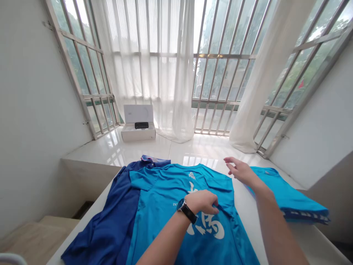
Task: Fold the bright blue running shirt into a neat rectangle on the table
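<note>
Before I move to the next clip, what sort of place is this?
Probably a bay-window nook, perhaps in a home: metal-barred windows, sheer white curtains and a glossy white ledge below them.

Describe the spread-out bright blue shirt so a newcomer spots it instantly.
From the barred window, come down to the white table in front. The shirt lies spread in the middle, partly over a navy garment. Unlike that and the folded stack at right, it shows big white characters.
</note>
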`<state>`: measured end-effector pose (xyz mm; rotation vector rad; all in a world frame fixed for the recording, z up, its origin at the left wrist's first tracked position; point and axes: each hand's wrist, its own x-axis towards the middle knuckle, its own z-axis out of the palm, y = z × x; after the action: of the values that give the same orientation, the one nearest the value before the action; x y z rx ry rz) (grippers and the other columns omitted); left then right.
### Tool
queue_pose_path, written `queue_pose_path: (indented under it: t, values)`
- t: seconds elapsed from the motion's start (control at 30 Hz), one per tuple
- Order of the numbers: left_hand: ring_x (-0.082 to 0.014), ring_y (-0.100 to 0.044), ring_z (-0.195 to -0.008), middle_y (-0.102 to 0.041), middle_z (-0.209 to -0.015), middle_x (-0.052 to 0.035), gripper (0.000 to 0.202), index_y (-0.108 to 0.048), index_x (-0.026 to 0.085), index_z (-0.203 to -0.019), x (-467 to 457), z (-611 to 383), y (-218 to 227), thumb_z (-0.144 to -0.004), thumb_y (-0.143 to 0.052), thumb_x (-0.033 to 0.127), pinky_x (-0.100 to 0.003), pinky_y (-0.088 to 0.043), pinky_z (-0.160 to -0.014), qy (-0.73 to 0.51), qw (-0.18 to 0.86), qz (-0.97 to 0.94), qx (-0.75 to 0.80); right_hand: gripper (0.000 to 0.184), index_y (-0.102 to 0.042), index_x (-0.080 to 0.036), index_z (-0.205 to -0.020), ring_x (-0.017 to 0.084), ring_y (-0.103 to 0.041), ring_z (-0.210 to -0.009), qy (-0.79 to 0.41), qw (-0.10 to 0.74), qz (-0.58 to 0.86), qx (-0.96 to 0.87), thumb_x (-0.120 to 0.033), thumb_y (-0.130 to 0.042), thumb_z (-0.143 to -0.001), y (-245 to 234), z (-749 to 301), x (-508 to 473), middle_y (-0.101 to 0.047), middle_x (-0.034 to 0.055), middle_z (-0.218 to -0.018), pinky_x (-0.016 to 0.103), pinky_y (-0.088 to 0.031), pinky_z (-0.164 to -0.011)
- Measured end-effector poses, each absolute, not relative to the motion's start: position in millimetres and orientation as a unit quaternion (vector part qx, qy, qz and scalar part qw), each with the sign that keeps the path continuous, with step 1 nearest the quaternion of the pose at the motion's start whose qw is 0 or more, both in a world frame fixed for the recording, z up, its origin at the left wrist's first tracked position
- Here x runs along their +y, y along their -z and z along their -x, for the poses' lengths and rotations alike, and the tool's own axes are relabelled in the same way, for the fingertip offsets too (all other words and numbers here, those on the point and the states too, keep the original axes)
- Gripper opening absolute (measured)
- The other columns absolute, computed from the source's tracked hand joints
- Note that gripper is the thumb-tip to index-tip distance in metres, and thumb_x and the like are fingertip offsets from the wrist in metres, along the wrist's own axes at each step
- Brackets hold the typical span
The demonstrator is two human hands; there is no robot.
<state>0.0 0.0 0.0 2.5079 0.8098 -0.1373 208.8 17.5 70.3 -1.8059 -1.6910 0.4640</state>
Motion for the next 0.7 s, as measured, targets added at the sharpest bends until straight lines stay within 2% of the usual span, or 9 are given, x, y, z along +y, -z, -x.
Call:
queue_pose_path:
  t: [0.1,0.17,0.27,0.4,0.5,0.57,0.6,0.7]
  values:
    - [-0.0251,-0.066,-0.092,-0.071,-0.109,-0.0101,0.039,-0.069,0.019,-0.115,4,2,3,-0.085,-0.057,0.041,-0.030,-0.052,-0.067,0.056,0.268,-0.912,0.304,0.035,-0.067,-0.012,-0.116,0.012,-0.066,-0.060,-0.154,0.288,0.721,-0.612,-0.019,-0.043,-0.091,-26,-210,45,-0.073,0.0123,-0.108,0.024,-0.051,-0.066]
    - [-0.0247,-0.066,-0.094,-0.071,-0.109,-0.0088,0.037,-0.069,0.020,-0.113,7,3,4,-0.085,-0.056,0.040,-0.030,-0.052,-0.069,0.049,0.285,-0.907,0.307,0.037,-0.067,-0.011,-0.116,0.013,-0.067,-0.059,-0.171,0.285,0.732,-0.595,-0.017,-0.042,-0.090,3,-213,53,-0.074,0.0118,-0.102,0.024,-0.051,-0.063]
    - [-0.0241,-0.066,-0.095,-0.071,-0.111,-0.0075,0.038,-0.068,0.020,-0.115,12,6,7,-0.085,-0.057,0.040,-0.031,-0.053,-0.071,0.039,0.318,-0.894,0.314,0.036,-0.068,-0.014,-0.114,0.012,-0.065,-0.055,-0.214,0.290,0.710,-0.605,-0.016,-0.047,-0.085,30,-218,58,-0.074,0.0092,-0.104,0.024,-0.052,-0.060]
    - [-0.0242,-0.066,-0.097,-0.071,-0.113,-0.0078,0.037,-0.068,0.020,-0.115,16,8,10,-0.086,-0.055,0.039,-0.032,-0.054,-0.075,0.026,0.334,-0.888,0.315,0.040,-0.069,-0.017,-0.116,0.013,-0.065,-0.055,-0.268,0.249,0.693,-0.621,-0.015,-0.058,-0.077,38,-224,58,-0.076,0.0063,-0.100,0.023,-0.052,-0.058]
    - [-0.0244,-0.066,-0.098,-0.071,-0.113,-0.0082,0.037,-0.068,0.020,-0.116,17,9,11,-0.087,-0.054,0.040,-0.031,-0.054,-0.075,0.022,0.337,-0.887,0.316,0.042,-0.072,-0.016,-0.112,0.018,-0.072,-0.081,-0.241,0.225,0.695,-0.639,-0.012,-0.065,-0.070,38,-227,57,-0.075,0.0091,-0.110,0.023,-0.053,-0.071]
    - [-0.0245,-0.066,-0.097,-0.071,-0.114,-0.0084,0.039,-0.067,0.020,-0.117,16,9,11,-0.086,-0.055,0.040,-0.031,-0.054,-0.074,0.024,0.339,-0.885,0.318,0.044,-0.072,-0.014,-0.112,0.021,-0.070,-0.096,-0.217,0.212,0.697,-0.649,-0.011,-0.067,-0.068,39,-228,58,-0.073,0.0113,-0.113,0.022,-0.052,-0.079]
    - [-0.0244,-0.066,-0.097,-0.071,-0.114,-0.0084,0.039,-0.067,0.020,-0.117,16,9,11,-0.086,-0.055,0.040,-0.031,-0.054,-0.073,0.024,0.340,-0.884,0.319,0.045,-0.071,-0.013,-0.112,0.021,-0.070,-0.096,-0.212,0.199,0.702,-0.650,-0.012,-0.068,-0.068,39,-230,58,-0.074,0.0117,-0.110,0.023,-0.052,-0.079]
    - [-0.0241,-0.066,-0.097,-0.071,-0.112,-0.0084,0.037,-0.068,0.019,-0.116,16,9,10,-0.086,-0.055,0.038,-0.030,-0.054,-0.073,0.021,0.337,-0.885,0.321,0.040,-0.072,-0.014,-0.107,0.019,-0.069,-0.079,-0.220,0.154,0.716,-0.644,-0.016,-0.068,-0.068,41,-233,61,-0.074,0.0078,-0.094,0.023,-0.050,-0.066]
